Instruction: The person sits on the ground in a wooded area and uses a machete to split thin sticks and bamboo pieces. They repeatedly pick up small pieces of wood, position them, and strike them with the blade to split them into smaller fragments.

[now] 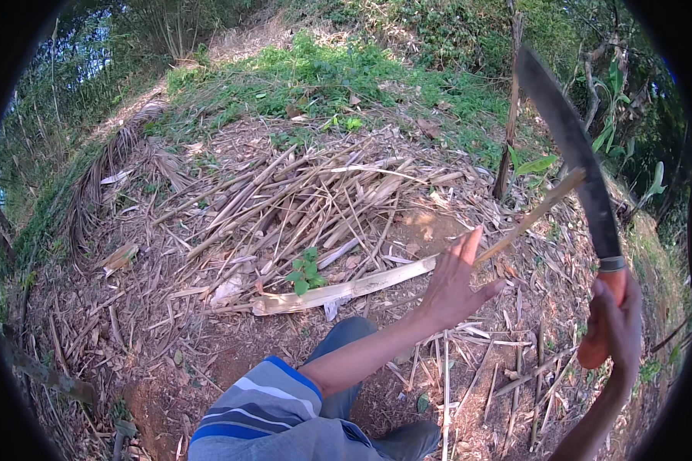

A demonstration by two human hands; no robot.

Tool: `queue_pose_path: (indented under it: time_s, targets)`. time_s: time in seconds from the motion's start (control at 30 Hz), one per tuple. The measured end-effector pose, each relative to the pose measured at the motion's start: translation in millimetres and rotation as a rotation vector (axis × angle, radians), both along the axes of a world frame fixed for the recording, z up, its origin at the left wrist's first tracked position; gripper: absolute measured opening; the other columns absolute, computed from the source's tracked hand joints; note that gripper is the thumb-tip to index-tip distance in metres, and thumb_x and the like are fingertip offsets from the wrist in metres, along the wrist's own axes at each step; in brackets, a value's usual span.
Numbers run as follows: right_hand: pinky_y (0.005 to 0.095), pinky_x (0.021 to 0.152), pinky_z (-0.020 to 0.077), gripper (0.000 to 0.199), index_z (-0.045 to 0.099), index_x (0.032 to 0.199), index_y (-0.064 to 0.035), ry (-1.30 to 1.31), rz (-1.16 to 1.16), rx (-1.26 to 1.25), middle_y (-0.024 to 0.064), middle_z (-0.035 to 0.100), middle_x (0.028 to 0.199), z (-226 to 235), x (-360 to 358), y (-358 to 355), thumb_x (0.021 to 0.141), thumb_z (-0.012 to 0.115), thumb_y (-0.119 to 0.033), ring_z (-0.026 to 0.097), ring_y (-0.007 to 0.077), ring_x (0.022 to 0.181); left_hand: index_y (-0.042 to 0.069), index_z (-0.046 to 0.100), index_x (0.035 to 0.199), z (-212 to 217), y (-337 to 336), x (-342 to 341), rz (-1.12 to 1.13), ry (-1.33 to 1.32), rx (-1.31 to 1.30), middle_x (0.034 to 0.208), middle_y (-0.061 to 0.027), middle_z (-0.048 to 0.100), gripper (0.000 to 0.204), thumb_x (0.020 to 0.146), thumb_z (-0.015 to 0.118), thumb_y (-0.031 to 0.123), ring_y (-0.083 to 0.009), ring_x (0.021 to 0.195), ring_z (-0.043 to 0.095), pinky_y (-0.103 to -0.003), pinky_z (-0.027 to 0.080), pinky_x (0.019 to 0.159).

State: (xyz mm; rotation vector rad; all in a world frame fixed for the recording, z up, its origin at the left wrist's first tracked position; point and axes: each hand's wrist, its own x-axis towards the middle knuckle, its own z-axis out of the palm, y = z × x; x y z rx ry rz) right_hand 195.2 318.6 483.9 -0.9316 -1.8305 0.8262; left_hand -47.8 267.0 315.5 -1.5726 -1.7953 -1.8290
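Littered ground (242,349), heaped sticks (284,196), leafy sprig (306,270), machete (597,207)

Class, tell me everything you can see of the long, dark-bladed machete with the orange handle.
The long, dark grey machete with an orange handle has a broad, gently curved, metal-looking blade. A greyish band circles the joint with the handle, whose material I cannot tell. The person's bare right hand grips the handle at the right of the view. The blade points up, its tip leaning left. The end of a thin, light brown wooden strip meets it in view; whether they touch is unclear.
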Motion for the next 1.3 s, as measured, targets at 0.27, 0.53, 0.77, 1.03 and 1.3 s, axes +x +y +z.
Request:
queue_pose_path:
  time_s: [0.27,0.53,0.77,1.03,1.3]
  targets:
    - [0.0223,0.034,0.0385,0.029,0.05,0.105,-0.0009,-0.302,0.19,-0.137,-0.0004,0.051,0.056,-13.3,-2.7,5.3,0.084,0.063,-0.015,0.048,0.0076,0.038,0.005,0.051,0.12,178.7,19.5,-97.4,0.117,0.582,0.71,0.119,-0.0159,0.053,0.044,0.095,0.042,0.04,-0.0329,0.116,0.046,-0.044,0.033,0.101]
    - [0.0261,0.045,0.0437,0.04,0.054,0.104,-0.0037,-0.531,0.135,-0.05,0.0034,0.055,0.067,10.9,-17.8,2.2,0.069,0.073,-0.009,0.052,0.0114,0.048,0.013,0.058,0.054,208.8,78.6,-123.4,0.075,0.887,0.019,0.056,-0.0033,0.059,0.056,0.094,0.038,0.047,-0.0232,0.06,0.06,-0.04,0.049,0.061]
    - [0.0346,0.058,0.0444,0.025,0.059,0.091,-0.0045,-0.574,-0.062,0.46,0.0125,0.059,0.068,-0.8,-34.7,28.8,0.067,0.064,-0.011,0.056,0.0233,0.056,0.017,0.048,0.042,191.7,85.5,-135.3,0.134,1.049,0.266,0.037,0.0017,0.044,0.06,0.096,0.034,0.039,-0.0146,0.031,0.044,-0.033,0.045,0.041]
    - [0.0245,0.05,0.0434,0.028,0.061,0.095,0.0,-0.531,0.005,0.65,0.0024,0.057,0.064,99.4,-22.1,39.3,0.068,0.059,-0.006,0.052,0.0074,0.053,0.009,0.054,0.051,286.3,60.5,-147.3,0.323,1.117,0.505,0.044,-0.0082,0.05,0.05,0.093,0.047,0.034,-0.0237,0.04,0.053,-0.035,0.042,0.039]
    - [0.0363,0.068,0.0487,0.033,0.065,0.096,-0.0101,-0.624,-0.054,0.424,0.0089,0.066,0.078,43.6,-49.3,77.7,0.064,0.067,-0.018,0.062,0.0213,0.07,0.011,0.057,0.051,243.5,90.5,-150.7,0.318,1.01,0.409,0.05,-0.0096,0.056,0.051,0.093,0.042,0.035,-0.0273,0.047,0.058,-0.04,0.047,0.048]
